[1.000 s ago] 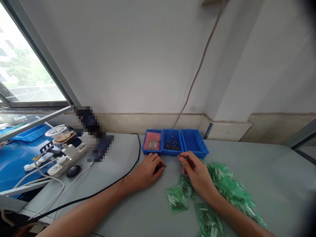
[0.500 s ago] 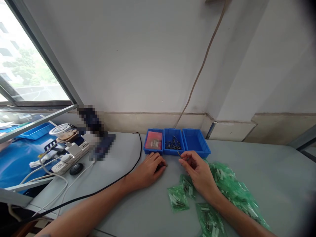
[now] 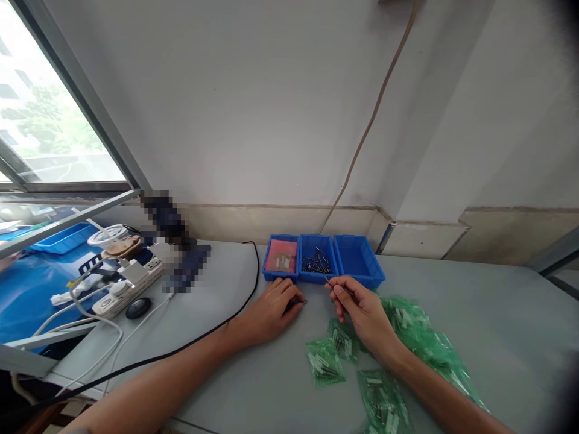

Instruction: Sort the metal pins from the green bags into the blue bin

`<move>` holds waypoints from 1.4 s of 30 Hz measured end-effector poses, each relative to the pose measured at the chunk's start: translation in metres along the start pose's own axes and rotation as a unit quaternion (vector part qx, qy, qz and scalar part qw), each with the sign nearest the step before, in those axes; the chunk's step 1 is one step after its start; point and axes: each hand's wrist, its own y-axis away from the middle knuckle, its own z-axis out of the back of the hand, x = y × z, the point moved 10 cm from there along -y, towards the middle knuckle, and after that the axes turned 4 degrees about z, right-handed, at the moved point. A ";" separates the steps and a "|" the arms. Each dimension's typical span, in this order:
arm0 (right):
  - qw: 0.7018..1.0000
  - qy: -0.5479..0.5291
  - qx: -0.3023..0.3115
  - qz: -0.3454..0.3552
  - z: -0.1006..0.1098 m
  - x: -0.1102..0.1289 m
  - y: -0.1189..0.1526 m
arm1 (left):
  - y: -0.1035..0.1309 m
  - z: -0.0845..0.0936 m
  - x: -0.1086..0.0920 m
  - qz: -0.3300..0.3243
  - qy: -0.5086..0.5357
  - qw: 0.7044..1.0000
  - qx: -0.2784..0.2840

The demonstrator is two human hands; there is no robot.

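Note:
My left hand (image 3: 280,304) rests on the grey table, fingers curled round a small dark metal piece (image 3: 304,302) whose tip shows past the thumb. Pinched between thumb and fingertips of my right hand (image 3: 359,307) is a thin metal pin (image 3: 327,280), in front of the middle blue bin (image 3: 318,278). That bin holds several dark metal pins (image 3: 316,263). To its left stands a blue bin (image 3: 280,278) with a pink bag (image 3: 275,250) inside. The right-hand blue bin (image 3: 368,278) shows a bare bottom. Small green bags (image 3: 324,361) of metal parts lie below my right hand.
A heap of green plastic bags (image 3: 434,349) spreads to the right of my right forearm. A black cable (image 3: 199,337) runs across the table by my left forearm. Further left are a power strip (image 3: 131,283), a black round object (image 3: 138,308) and white cables.
My right fingers have shifted their grip on the pin, with the index finger further forward. My left hand stays in place. The view has moved slightly.

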 end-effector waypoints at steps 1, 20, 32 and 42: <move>1.000 -0.001 -0.001 0.000 0.000 0.000 0.000 | 0.000 0.000 0.000 -0.001 -0.001 1.000 -0.002; 0.999 0.001 -0.024 -0.043 0.004 -0.009 0.001 | 0.002 0.006 -0.013 -0.008 -0.030 0.999 0.019; 0.999 0.014 -0.006 -0.029 0.001 0.000 0.002 | 0.002 0.004 -0.011 -0.019 -0.007 1.000 0.012; 0.999 0.041 0.000 -0.021 -0.001 0.004 0.004 | 0.001 0.005 -0.015 -0.030 0.002 0.999 0.015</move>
